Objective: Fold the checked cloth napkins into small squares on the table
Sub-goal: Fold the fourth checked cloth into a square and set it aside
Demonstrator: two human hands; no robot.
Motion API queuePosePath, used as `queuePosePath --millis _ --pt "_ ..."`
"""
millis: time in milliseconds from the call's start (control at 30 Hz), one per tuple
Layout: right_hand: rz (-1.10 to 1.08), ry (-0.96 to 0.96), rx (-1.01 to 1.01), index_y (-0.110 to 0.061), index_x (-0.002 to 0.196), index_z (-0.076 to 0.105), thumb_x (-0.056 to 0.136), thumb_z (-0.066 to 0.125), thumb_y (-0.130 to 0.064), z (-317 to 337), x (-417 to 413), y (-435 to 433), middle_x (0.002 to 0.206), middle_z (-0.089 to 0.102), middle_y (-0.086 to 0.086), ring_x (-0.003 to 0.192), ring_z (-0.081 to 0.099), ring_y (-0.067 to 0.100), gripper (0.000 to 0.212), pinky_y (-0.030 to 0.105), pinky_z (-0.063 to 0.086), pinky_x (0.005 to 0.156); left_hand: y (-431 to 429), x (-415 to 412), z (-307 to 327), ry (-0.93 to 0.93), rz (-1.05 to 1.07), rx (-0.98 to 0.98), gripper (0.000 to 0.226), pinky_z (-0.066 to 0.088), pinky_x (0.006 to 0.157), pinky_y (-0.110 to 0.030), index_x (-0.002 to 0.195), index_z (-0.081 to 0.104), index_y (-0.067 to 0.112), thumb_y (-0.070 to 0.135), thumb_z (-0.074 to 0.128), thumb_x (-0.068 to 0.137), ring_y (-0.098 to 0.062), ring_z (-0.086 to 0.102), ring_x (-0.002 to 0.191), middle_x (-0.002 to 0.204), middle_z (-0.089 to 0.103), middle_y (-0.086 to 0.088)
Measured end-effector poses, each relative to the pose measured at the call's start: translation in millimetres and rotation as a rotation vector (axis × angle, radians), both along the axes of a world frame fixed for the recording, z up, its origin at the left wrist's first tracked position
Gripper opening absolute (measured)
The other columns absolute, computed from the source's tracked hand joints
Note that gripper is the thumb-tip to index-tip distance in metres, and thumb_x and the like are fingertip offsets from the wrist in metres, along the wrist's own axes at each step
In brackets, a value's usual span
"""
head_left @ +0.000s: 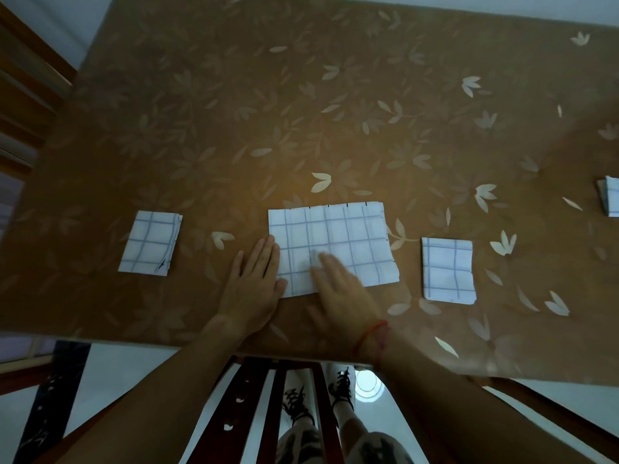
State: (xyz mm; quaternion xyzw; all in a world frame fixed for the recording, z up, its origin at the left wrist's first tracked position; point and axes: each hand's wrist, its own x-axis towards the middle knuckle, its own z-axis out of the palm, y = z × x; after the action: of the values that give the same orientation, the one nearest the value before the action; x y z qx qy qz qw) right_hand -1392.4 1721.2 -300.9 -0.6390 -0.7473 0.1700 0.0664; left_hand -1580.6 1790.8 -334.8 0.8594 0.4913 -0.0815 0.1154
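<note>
A white napkin with blue checks (348, 236) lies folded into a wide rectangle near the table's front edge. My left hand (251, 286) lies flat with straight fingers at the napkin's left edge. My right hand (341, 289) presses flat on its lower middle part and looks motion-blurred. A small folded checked square (150, 242) lies to the left. Another folded square (447, 269) lies to the right. A third folded napkin (609, 195) is cut off at the right edge of the view.
The table (301, 112) wears a brown cloth with a pale leaf print. A wooden chair back (284, 413) stands under the front edge, with my shoes below. More wooden furniture (23, 95) is at the far left.
</note>
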Motion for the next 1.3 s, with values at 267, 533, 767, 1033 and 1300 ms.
queuePosePath --millis 267,533,767,1033,1300 --pt "0.176 -0.142 -0.135 0.001 0.145 0.032 0.095 0.026 -0.054 -23 -23 -20 0.154 0.023 0.021 0.144 0.020 0.033 0.074 0.049 0.029 0.113 0 0 -2 0.032 -0.008 -0.017 0.068 0.015 0.116 -0.051 0.152 0.014 0.007 0.046 0.011 0.097 -0.021 0.006 0.148 0.161 0.007 -0.010" --pt "0.093 -0.214 -0.174 0.003 0.148 0.021 0.095 0.024 -0.060 -26 14 -31 0.158 0.009 0.021 0.147 0.008 0.033 0.083 0.047 0.021 0.117 1 1 0 0.052 -0.004 -0.048 0.073 0.003 0.117 -0.051 0.153 0.001 0.010 0.049 -0.003 0.091 -0.017 -0.010 0.148 0.161 -0.008 -0.006" --pt "-0.100 -0.303 -0.256 0.006 0.143 0.032 0.092 0.007 -0.065 -24 73 -50 0.153 0.023 0.026 0.142 0.024 0.038 0.091 0.049 0.026 0.111 0 1 0 0.057 -0.009 -0.031 0.073 0.006 0.116 -0.053 0.153 0.007 0.008 0.049 -0.001 0.092 -0.019 -0.005 0.148 0.161 -0.003 -0.008" --pt "-0.221 -0.062 -0.273 -0.004 0.150 0.019 0.085 0.021 -0.063 -12 78 -40 0.158 0.011 0.019 0.145 0.014 0.036 0.087 0.042 0.017 0.118 1 7 9 0.065 0.011 -0.054 0.068 0.003 0.116 -0.054 0.153 0.003 0.011 0.049 0.006 0.096 -0.018 -0.008 0.148 0.162 -0.006 -0.006" --pt "-0.760 0.318 -0.299 -0.012 0.118 0.061 0.091 0.054 -0.033 21 89 7 0.107 0.064 0.011 0.103 0.059 0.032 0.034 0.028 0.040 0.077 6 16 18 0.028 0.078 -0.073 0.065 0.007 0.116 -0.054 0.151 0.018 0.014 0.046 0.035 0.097 -0.019 0.006 0.148 0.161 0.010 -0.004"
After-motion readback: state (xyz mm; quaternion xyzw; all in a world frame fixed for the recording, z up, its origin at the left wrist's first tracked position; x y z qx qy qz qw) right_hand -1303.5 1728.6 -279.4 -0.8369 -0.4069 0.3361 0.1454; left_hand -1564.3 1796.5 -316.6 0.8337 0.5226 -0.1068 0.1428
